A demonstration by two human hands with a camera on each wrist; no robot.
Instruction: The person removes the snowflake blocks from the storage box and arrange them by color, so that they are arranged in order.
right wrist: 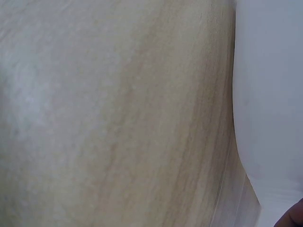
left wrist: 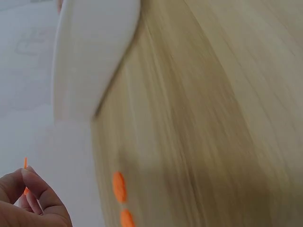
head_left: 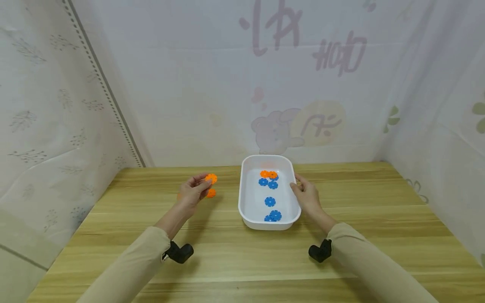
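My left hand (head_left: 194,191) pinches an orange notched plastic disc (head_left: 211,178) between thumb and fingers, raised over the table left of the white basin. In the left wrist view that disc (left wrist: 25,163) shows edge-on at the fingertips. Another orange disc (head_left: 211,193) lies on the table just below the hand, and the left wrist view has two loose orange discs (left wrist: 119,187) there. My right hand (head_left: 307,198) grips the right rim of the white basin (head_left: 244,185), thumb over the edge. Inside are several blue discs (head_left: 270,201) and two orange discs (head_left: 264,174).
The basin stands on a wood-grain table (head_left: 227,261), near its back edge. A printed cloth (head_left: 189,92) hangs behind the table and along both sides. Black wrist mounts (head_left: 180,253) sit at both cuffs.
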